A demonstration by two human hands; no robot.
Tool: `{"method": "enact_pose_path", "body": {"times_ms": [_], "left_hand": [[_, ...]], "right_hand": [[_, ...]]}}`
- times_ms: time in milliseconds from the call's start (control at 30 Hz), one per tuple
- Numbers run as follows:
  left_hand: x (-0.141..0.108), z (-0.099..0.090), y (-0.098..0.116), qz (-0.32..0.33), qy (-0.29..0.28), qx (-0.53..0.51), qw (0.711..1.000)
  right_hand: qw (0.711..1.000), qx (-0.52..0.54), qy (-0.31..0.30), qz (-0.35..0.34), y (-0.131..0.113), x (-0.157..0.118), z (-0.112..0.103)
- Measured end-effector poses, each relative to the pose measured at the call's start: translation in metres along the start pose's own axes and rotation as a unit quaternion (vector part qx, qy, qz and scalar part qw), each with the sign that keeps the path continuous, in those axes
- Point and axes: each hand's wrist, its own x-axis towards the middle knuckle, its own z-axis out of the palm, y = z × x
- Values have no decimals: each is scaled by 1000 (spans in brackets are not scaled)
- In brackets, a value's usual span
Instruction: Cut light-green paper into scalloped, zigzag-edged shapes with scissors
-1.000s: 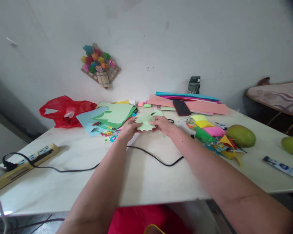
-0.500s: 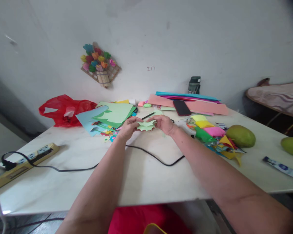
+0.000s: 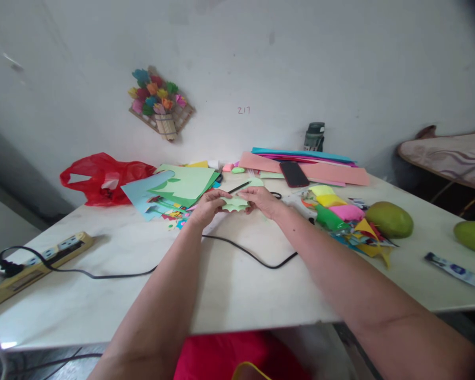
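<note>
A pale green paper cutout [image 3: 234, 204] with a scalloped lower edge is held up between my two hands over the table. Its left end is pinched in my left hand [image 3: 210, 206], fingers closed. Thumb and fingers of my right hand [image 3: 260, 200] close on its right end, covering part of it. Just behind the hands lies a dark pencil or pen [image 3: 239, 187], beside another pale green paper piece [image 3: 256, 182]. A black cord [image 3: 253, 257] runs across the white table [image 3: 229, 295] in front of them.
Green paper sheets [image 3: 186, 182] and a red plastic bag [image 3: 103, 184] lie left. A power strip [image 3: 59, 253] sits at the left edge. Rightward are a phone [image 3: 294, 174], colored clay packs [image 3: 346, 212], paper scraps [image 3: 368, 237] and a green mango [image 3: 390, 219]. A bottle [image 3: 314, 137] stands behind.
My right hand has shifted slightly left and inward along the paper cutout, covering more of its right end. My left hand keeps its pinch. The view has shifted slightly.
</note>
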Motion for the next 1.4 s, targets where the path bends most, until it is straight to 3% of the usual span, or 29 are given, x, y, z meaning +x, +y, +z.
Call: {"method": "enact_pose_path", "body": {"times_ms": [367,567,800,967,1400], "left_hand": [[1,-3,-2,-2,-1,58,998],[-2,-4,6,-36,-65,-20,997],[2,1,0,-130,-1,64,989],[4,0,-3,-116,4,74,990],[1,5,2,-118,1,88,989]], "right_hand": [[998,-33,27,45,1,0,-2],[996,-59,58,30,0,1,-2],[992,-103,70,-7,1,0,0],[988,-129,74,-30,0,-1,1],[989,-125,81,23,7,3,-1]]}}
